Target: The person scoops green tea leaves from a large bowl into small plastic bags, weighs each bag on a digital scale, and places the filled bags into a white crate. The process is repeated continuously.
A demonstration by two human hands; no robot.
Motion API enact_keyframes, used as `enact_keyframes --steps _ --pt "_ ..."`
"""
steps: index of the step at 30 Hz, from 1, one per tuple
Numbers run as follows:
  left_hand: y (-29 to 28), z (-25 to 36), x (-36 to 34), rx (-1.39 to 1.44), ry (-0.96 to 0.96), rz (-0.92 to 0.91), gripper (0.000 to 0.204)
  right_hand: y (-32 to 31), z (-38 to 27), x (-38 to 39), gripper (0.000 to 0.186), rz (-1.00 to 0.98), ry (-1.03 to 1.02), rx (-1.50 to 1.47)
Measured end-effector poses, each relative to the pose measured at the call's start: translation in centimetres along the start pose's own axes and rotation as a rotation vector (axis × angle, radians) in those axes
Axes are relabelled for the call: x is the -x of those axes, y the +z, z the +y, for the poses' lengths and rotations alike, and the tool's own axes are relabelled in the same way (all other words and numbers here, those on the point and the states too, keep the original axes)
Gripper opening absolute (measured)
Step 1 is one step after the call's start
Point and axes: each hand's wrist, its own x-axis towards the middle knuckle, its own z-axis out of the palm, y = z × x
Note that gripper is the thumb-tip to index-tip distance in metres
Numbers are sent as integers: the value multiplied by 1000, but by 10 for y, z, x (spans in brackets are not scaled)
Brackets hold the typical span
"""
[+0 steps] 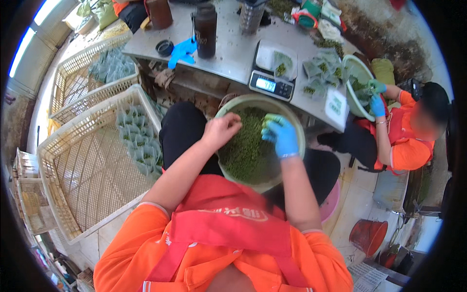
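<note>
Just then, my bare left hand [224, 130] and blue-gloved right hand [280, 135] were over the small green pieces [245, 151] in the round basin [266, 180] between my knees [184, 129], near the bench [228, 58]. Both grips had curled fingers; whether they held anything, I couldn't tell.

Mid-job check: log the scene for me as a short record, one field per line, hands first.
left hand: bare, fingers bent, over the basin's near-left side; grasp unclear
right hand: blue-gloved, over the basin's right side; grasp unclear
basin: pale, round, between the knees
contents: small green pieces
scale: on the metal table, display lit, one clear packet on it
table packets: several, right of the scale
left-side crates: two, both holding packets
co-worker: seated at right, gloved hands at another basin
</note>
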Motion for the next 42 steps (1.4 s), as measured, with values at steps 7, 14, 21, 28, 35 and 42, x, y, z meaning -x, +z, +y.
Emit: enact_keyframes --steps 7,14,21,28,35,42 --pt "-7 -16 -8 51 -146 53 23 -41 74 -47 18 -23 66 368" --pt "-5 -8 -7 3 -137 15 25 -43 94 -29 50 -42 -49 1175" --pt "-5 0 -6 -161 -76 -17 23 -45 120 -16 46 -16 -195 1326" --pt "6 -8 -2 -3 -33 -144 32 -36 48 -8 15 1 137 140" --pt "24 12 -2 771 -67 -516 46 -11 15 10 16 -90 138 -152" --pt "26 -13 -7 606 -214 -438 24 16 -35 -22 16 -2 -180 -6"
